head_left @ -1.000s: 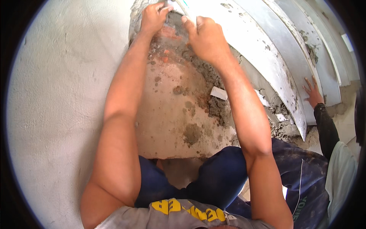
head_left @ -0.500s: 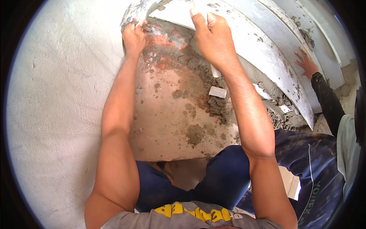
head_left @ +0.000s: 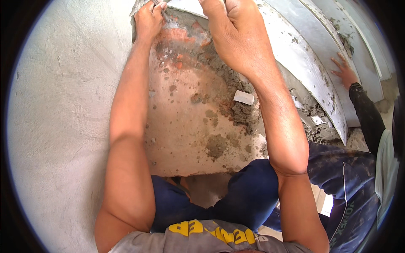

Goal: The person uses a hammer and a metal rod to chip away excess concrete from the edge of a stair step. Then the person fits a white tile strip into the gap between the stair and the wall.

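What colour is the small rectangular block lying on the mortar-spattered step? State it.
White, seen clearly in the head view.

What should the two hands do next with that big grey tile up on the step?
Probably press the tile down gently into the wet mortar. Both hands are at its top end: the left hand grips the corner, the right hand lies by its edge. Grey mortar shows loose below the tile, so it may not be seated yet.
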A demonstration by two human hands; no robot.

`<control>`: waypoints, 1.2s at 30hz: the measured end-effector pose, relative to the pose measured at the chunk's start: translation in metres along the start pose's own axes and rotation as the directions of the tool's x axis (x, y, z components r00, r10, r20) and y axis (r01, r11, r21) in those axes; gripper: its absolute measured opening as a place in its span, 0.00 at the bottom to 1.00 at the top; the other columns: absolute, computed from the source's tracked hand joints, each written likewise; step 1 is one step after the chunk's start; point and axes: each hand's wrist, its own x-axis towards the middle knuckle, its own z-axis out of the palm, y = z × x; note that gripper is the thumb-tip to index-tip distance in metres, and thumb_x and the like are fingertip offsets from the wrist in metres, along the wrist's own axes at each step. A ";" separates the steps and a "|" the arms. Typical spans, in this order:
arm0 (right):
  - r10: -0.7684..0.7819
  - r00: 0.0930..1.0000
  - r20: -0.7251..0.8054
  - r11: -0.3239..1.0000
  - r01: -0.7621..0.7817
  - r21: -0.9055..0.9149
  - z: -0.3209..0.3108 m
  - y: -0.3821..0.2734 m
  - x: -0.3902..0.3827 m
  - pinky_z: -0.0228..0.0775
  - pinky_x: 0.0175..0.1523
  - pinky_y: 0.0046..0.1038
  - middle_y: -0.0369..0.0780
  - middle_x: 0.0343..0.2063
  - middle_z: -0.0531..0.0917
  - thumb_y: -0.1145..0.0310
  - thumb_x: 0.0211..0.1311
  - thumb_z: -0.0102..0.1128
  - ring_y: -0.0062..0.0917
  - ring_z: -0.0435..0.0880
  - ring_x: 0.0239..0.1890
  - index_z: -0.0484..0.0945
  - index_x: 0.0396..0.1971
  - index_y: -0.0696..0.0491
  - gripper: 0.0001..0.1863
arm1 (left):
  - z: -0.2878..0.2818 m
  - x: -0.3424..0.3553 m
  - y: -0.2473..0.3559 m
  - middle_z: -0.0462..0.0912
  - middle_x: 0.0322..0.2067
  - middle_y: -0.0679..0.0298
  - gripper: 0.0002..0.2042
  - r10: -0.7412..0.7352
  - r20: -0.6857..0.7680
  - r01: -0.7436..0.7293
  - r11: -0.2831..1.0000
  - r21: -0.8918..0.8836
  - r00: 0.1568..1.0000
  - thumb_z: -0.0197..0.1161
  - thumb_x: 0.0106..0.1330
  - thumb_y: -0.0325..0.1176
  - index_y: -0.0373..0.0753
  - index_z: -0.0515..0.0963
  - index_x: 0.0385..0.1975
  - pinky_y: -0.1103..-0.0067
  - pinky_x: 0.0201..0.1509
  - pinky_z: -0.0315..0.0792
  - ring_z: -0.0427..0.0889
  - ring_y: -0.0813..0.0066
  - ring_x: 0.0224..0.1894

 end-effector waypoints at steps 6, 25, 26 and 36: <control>0.014 0.999 0.044 1.000 -0.015 0.016 -0.008 -0.033 -0.001 0.70 0.31 0.38 0.49 0.20 0.78 0.69 0.76 0.49 0.34 0.78 0.23 0.76 0.33 0.62 0.13 | 0.001 -0.003 -0.004 0.80 0.24 0.46 0.11 0.068 0.046 -0.070 0.997 0.031 0.997 0.57 0.69 0.32 0.31 0.78 0.26 0.61 0.34 0.73 0.81 0.50 0.28; 0.012 0.999 0.033 0.994 -0.009 -0.105 0.025 -0.005 -0.018 0.72 0.28 0.40 0.51 0.19 0.79 0.66 0.75 0.55 0.44 0.83 0.23 0.76 0.34 0.61 0.13 | -0.003 -0.047 0.004 0.88 0.26 0.60 0.05 0.219 -0.076 -0.218 0.976 0.020 0.973 0.70 0.68 0.32 0.39 0.87 0.35 0.76 0.30 0.76 0.84 0.76 0.25; 0.031 0.997 0.064 0.991 -0.022 -0.131 0.032 0.016 -0.026 0.74 0.26 0.41 0.49 0.16 0.79 0.62 0.76 0.55 0.43 0.84 0.21 0.76 0.34 0.60 0.15 | -0.001 -0.045 0.005 0.87 0.25 0.60 0.05 0.220 -0.090 -0.221 0.975 -0.008 0.971 0.70 0.68 0.32 0.39 0.87 0.35 0.75 0.29 0.75 0.82 0.76 0.23; 0.108 0.989 0.102 0.983 -0.091 -0.157 0.021 -0.011 -0.017 0.78 0.28 0.45 0.51 0.20 0.84 0.62 0.75 0.57 0.48 0.87 0.23 0.78 0.38 0.63 0.16 | -0.001 -0.040 -0.018 0.76 0.15 0.61 0.16 0.169 -0.073 -0.170 0.985 -0.005 0.983 0.71 0.69 0.36 0.34 0.78 0.22 0.74 0.22 0.66 0.68 0.78 0.17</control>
